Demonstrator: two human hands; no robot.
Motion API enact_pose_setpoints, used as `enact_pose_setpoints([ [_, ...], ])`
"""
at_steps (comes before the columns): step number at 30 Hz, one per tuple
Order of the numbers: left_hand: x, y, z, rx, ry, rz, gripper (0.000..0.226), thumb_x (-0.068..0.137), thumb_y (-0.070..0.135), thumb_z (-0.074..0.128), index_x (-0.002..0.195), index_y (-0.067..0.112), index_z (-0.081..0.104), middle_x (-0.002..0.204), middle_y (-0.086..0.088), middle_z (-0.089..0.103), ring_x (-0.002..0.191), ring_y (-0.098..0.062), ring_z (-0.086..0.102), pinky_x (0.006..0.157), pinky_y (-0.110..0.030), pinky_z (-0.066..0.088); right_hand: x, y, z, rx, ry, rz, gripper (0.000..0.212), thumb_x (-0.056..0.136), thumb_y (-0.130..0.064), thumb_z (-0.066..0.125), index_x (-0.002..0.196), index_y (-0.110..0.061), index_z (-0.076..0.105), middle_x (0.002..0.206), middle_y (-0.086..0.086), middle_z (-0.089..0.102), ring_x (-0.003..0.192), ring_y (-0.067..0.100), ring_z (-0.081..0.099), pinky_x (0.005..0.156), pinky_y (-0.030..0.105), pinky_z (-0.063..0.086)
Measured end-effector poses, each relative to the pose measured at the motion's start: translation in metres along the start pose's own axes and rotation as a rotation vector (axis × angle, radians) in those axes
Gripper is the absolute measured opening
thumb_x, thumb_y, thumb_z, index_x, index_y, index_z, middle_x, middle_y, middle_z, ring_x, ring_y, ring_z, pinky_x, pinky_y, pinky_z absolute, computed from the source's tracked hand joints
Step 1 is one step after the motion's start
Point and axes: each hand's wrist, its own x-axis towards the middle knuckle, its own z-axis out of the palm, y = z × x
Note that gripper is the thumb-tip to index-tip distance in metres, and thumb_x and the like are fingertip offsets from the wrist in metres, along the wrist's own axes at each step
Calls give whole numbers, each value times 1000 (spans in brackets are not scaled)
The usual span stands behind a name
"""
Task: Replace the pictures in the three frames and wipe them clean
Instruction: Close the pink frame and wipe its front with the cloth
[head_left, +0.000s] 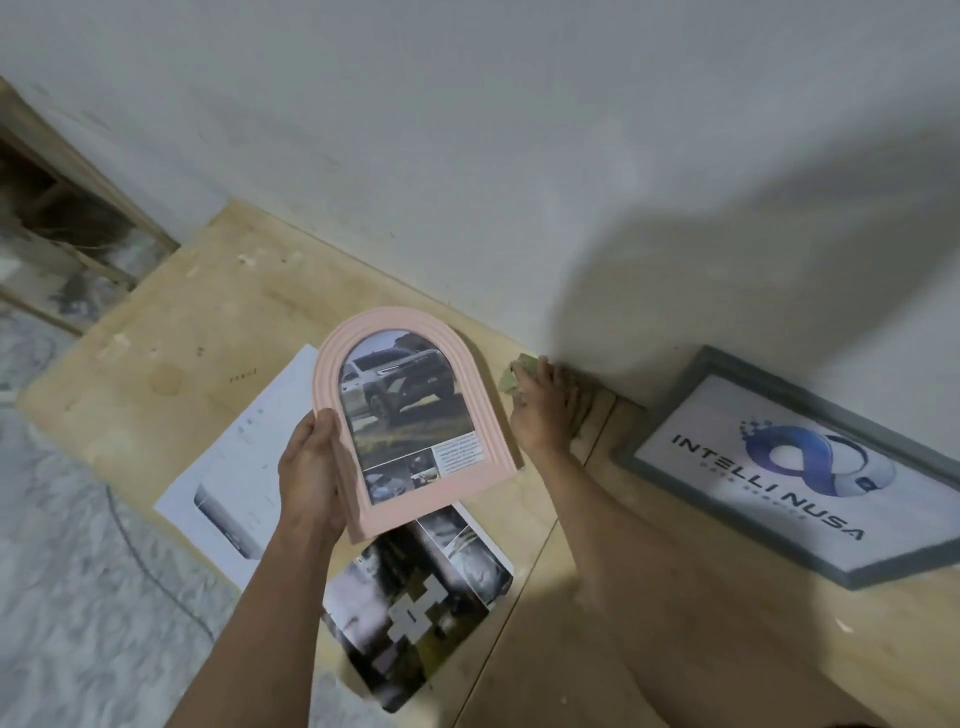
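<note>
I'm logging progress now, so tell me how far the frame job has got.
Looks done: the pink arched frame already holds a car picture, and the grey frame leaning on the wall holds a logo print. In hand: the left hand holds the pink frame while the right hand reaches a cloth, so wiping seems next. Left: a third frame is not in view; loose printed sheets lie on the wooden board.

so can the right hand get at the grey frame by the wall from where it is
Probably yes. The right hand rests on a cloth at the wall, and only bare wooden board lies between it and the grey frame leaning there. The left hand holds the pink frame, well aside.
</note>
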Motion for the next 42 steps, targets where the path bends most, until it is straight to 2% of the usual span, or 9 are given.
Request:
enact_pose_setpoints([
  [4, 6, -3, 4, 18, -29, 3, 20, 98, 32, 55, 99, 20, 71, 102, -11, 70, 95, -30, 65, 97, -55, 50, 2, 2, 16, 31, -107, 60, 51, 97, -37, 42, 147, -35, 31, 163, 2, -1, 149, 25, -11, 118, 53, -8],
  [8, 8, -3, 3, -18, -17, -21, 24, 100, 30, 54, 113, 16, 69, 109, -13, 71, 98, -31, 68, 97, -54, 52, 13, 2, 1, 40, -270, 22, 66, 92, -44, 50, 151, -32, 22, 162, 5, -10, 148, 29, -15, 116, 53, -7],
  [13, -1, -1, -6, -39, -43, -25, 47, 93, 37, 63, 132, 12, 60, 126, -16, 68, 115, -35, 66, 102, -55, 50, -7, -12, -36, 312, -145, -40, 59, 91, -32, 55, 146, -19, 37, 156, 7, 26, 145, 24, 20, 113, 43, 19],
  [16, 2, -1, -15, -59, -135, -20, 69, 77, 48, 72, 136, 15, 57, 134, -13, 64, 123, -33, 61, 108, -58, 43, -32, -24, -54, 661, -327, 32, 34, 90, -31, 56, 116, -10, 59, 117, -1, 62, 106, 16, 59, 93, 36, 44],
  [18, -11, 8, -17, -56, -198, -19, 53, 89, 41, 63, 134, 13, 59, 131, -14, 66, 122, -35, 62, 109, -59, 43, -50, -31, -67, 861, -395, 144, 36, 87, -33, 60, 115, -11, 64, 103, 2, 70, 91, 18, 65, 80, 37, 52],
  [22, -43, 33, -21, -32, -295, -4, 40, 101, 30, 49, 133, 10, 60, 126, -16, 69, 119, -37, 64, 106, -58, 45, -88, -43, -102, 1019, -321, 155, 18, 92, -14, 61, 108, -9, 66, 83, 3, 69, 73, 17, 63, 66, 29, 52],
  [25, -69, 51, -32, 17, -393, 33, 33, 103, 29, 50, 127, 11, 62, 114, -12, 73, 103, -32, 70, 87, -45, 57, -124, -49, -126, 1017, -232, 153, 17, 91, -14, 63, 106, -9, 68, 82, 2, 72, 72, 16, 65, 62, 26, 50],
  [28, -94, 69, -46, 168, -507, 120, 22, 102, 26, 54, 115, 15, 68, 93, -1, 73, 80, -22, 65, 72, -33, 51, -162, -52, -149, 972, -128, 176, 12, 87, -16, 66, 98, -14, 71, 82, 4, 73, 71, 17, 64, 64, 28, 48],
  [42, -184, 114, -47, 462, -710, 412, 10, 93, 7, 63, 94, 7, 73, 82, -8, 71, 71, -24, 64, 63, -35, 56, -288, -43, -223, 901, 140, 170, 11, 85, -22, 69, 84, -11, 68, 82, 8, 73, 77, 21, 68, 77, 37, 58],
])
